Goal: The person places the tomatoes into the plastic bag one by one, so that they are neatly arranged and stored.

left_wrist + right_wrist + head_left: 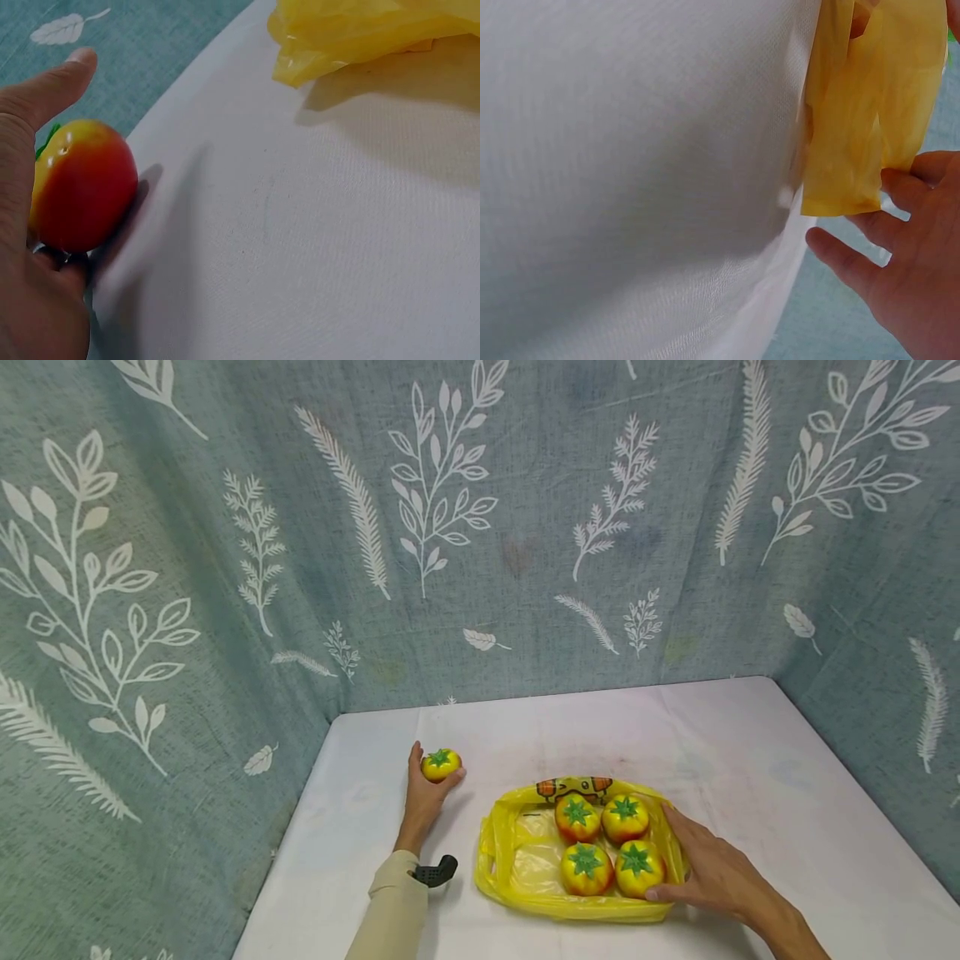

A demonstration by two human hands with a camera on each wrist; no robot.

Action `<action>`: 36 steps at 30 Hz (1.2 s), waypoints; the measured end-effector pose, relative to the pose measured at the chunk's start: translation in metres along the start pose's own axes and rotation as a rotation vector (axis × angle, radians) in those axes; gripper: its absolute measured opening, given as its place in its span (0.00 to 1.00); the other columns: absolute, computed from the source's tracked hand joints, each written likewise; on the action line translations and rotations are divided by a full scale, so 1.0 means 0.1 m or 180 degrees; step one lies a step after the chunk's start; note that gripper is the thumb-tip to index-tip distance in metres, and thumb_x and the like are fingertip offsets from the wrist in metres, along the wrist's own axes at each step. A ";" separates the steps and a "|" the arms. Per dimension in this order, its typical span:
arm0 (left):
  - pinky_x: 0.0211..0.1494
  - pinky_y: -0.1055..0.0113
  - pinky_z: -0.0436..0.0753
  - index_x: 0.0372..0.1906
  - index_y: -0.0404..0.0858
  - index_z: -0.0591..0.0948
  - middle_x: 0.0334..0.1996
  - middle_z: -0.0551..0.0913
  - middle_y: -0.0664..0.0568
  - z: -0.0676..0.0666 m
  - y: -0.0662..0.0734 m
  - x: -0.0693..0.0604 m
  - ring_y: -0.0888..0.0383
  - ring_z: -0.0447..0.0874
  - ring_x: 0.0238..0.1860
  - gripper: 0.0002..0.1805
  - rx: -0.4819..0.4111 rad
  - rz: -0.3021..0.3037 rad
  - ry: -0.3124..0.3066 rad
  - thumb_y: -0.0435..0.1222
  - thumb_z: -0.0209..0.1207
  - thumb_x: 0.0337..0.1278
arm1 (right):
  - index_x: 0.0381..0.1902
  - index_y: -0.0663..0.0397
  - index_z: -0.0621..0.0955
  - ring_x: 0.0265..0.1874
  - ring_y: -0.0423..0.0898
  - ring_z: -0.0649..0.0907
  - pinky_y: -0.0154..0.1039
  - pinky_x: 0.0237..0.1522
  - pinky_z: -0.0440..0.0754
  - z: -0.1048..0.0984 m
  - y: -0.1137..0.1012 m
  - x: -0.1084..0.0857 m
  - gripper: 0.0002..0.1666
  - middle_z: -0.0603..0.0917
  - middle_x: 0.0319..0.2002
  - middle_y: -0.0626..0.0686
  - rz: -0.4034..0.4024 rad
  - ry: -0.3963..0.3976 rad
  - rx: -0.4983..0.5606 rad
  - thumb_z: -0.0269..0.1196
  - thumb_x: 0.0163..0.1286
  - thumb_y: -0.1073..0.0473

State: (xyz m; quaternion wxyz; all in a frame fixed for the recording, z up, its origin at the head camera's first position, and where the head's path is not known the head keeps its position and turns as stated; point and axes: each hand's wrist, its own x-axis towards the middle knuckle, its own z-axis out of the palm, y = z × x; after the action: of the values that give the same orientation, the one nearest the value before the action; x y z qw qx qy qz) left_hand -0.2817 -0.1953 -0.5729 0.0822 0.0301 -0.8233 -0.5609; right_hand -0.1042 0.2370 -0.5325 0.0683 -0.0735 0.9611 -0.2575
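Observation:
A yellow-and-red tomato (441,764) with a green leafy top sits on the far left part of the table. My left hand (427,793) is around it, fingers on its far left and thumb at its right. In the left wrist view the thumb is straight and apart from the tomato (86,187), with fingertips low beside it. Several similar tomatoes (587,868) lie in the right half of an opened yellow plastic bag (536,868). My right hand (712,868) spans the bag's right end, thumb by the near rim. Its spread fingers (904,191) touch the bag's outside.
The white-covered table (360,843) ends at a grey-green curtain (525,527) with white leaf prints behind and at both sides. A black strap piece (437,871) juts from the left wrist. The bag's left half shows its bare yellow inside.

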 end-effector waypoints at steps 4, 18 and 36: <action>0.78 0.44 0.52 0.82 0.42 0.46 0.79 0.50 0.37 0.02 0.01 -0.01 0.40 0.54 0.76 0.59 0.0033 -0.0004 -0.0024 0.43 0.74 0.54 | 0.80 0.62 0.51 0.65 0.71 0.71 0.72 0.55 0.74 0.00 -0.01 0.00 0.80 0.63 0.73 0.71 0.0020 -0.0034 0.0009 0.69 0.46 0.19; 0.78 0.46 0.53 0.80 0.37 0.50 0.78 0.54 0.36 0.04 0.00 -0.04 0.40 0.56 0.75 0.54 0.0222 -0.0079 0.0064 0.37 0.72 0.56 | 0.80 0.62 0.52 0.65 0.71 0.71 0.72 0.55 0.74 0.00 -0.02 0.01 0.80 0.63 0.73 0.70 0.0030 0.0007 0.0003 0.68 0.45 0.18; 0.75 0.46 0.63 0.75 0.36 0.62 0.70 0.68 0.37 0.07 0.01 -0.01 0.41 0.67 0.68 0.43 0.0369 -0.0148 0.0108 0.35 0.71 0.57 | 0.80 0.63 0.51 0.65 0.71 0.71 0.72 0.55 0.74 -0.02 -0.02 -0.01 0.79 0.63 0.73 0.71 0.0023 -0.0038 -0.0014 0.70 0.46 0.20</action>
State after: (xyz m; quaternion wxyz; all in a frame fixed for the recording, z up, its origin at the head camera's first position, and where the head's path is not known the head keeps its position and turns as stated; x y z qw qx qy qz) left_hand -0.2819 -0.1882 -0.5749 0.0812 0.0635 -0.8519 -0.5134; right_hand -0.1037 0.2364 -0.5300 0.0748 -0.0717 0.9615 -0.2547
